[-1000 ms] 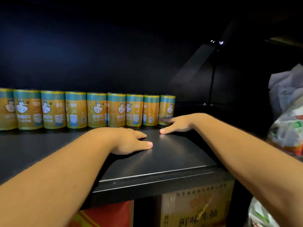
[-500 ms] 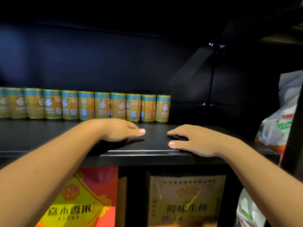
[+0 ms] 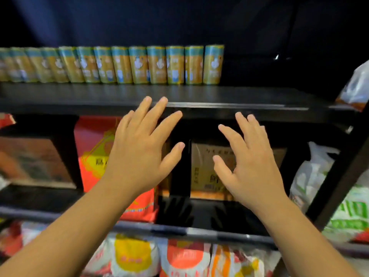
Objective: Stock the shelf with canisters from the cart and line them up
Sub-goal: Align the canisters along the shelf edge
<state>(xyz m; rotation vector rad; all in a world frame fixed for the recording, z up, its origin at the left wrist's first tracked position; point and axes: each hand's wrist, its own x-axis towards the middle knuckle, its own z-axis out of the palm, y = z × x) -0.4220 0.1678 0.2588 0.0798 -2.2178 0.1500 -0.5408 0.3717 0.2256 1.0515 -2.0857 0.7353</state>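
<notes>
Several yellow canisters with teal tops [image 3: 139,64] stand side by side in one row at the back of the black shelf [image 3: 229,94]. The rightmost canister [image 3: 213,64] ends the row, with bare shelf to its right. My left hand [image 3: 142,144] is open in front of the shelf's front edge, fingers spread, fingertips near the lip. My right hand [image 3: 249,156] is open too, a little lower and to the right, holding nothing. The cart is not in view.
Below the canister shelf sit a red and yellow bag [image 3: 95,152] and a brown carton [image 3: 209,168]. Plastic bags [image 3: 311,176] hang at the right beside a black upright post [image 3: 343,168]. Packaged goods [image 3: 179,258] fill the lowest level.
Both hands have come back off the shelf top and now hover in front of its edge with fingers spread. The view has pulled back and tilted down, showing lower shelves.
</notes>
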